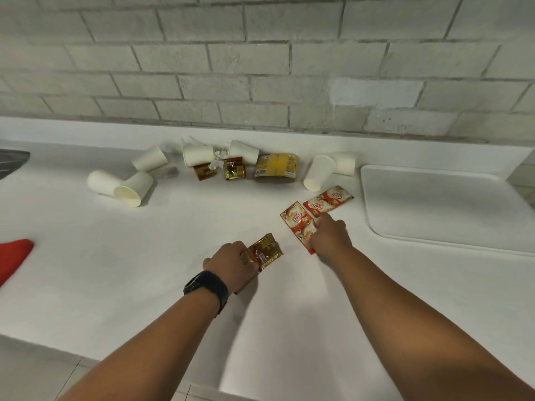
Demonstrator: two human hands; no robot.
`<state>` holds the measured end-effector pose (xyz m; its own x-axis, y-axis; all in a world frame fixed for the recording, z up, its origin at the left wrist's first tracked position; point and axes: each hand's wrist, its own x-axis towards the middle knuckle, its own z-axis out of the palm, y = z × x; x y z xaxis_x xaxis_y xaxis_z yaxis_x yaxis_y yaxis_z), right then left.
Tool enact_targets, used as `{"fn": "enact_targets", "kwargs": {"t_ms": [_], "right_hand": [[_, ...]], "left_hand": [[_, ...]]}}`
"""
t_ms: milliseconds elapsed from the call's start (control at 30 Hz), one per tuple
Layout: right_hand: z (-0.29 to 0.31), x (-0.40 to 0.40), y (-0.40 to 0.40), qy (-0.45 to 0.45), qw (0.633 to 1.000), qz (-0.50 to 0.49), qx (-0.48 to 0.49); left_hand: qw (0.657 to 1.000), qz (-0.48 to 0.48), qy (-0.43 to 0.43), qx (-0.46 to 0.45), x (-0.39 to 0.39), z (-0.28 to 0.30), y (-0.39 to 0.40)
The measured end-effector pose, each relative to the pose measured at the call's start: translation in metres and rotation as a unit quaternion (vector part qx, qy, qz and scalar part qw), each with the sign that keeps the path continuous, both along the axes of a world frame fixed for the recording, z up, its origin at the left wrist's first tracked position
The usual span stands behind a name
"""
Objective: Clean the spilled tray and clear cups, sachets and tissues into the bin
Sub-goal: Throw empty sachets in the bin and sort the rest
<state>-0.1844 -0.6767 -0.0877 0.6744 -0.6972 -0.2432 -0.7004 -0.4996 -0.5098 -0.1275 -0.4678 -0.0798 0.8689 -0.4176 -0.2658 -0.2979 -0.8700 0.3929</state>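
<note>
Fingers of the left hand (231, 263) curl round a gold sachet (265, 251) near the counter's (115, 270) front edge; the right hand (330, 234) pinches a red sachet (298, 224), a second red sachet (327, 202) just beyond. Best gather both red ones in one grip. Cups (133, 188) lie toppled along the back edge, the tray (434, 235) at the right end.

Paper cups (131, 183) and sachets (235, 171) lie along the tabletop's (115, 256) back, mid-frame; the tray (434, 204) sits right; two sachets (301, 224) lie just left of it.
</note>
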Motion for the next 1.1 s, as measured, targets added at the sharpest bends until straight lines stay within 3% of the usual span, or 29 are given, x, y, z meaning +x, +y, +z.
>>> {"fn": "enact_targets", "kwargs": {"t_ms": [133, 267, 467, 700, 1100], "right_hand": [[0.0, -0.014, 0.011, -0.014, 0.998, 0.008, 0.065], [-0.001, -0.034, 0.029, -0.123, 0.975, -0.048, 0.179], [0.006, -0.078, 0.062, -0.267, 0.922, -0.129, 0.25], [0.011, -0.143, 0.091, -0.347, 0.862, -0.191, 0.316], [0.0, -0.311, 0.1, -0.434, 0.801, -0.296, 0.287]], "left_hand": [[0.994, 0.022, 0.055, -0.09, 0.0, -0.003, 0.013], [0.978, 0.051, 0.101, -0.175, -0.004, -0.006, 0.026], [0.949, 0.061, 0.153, -0.268, -0.019, -0.003, 0.039], [0.926, -0.006, 0.237, -0.295, -0.059, -0.004, 0.039], [0.891, -0.157, 0.332, -0.267, -0.196, 0.003, -0.008]]}}
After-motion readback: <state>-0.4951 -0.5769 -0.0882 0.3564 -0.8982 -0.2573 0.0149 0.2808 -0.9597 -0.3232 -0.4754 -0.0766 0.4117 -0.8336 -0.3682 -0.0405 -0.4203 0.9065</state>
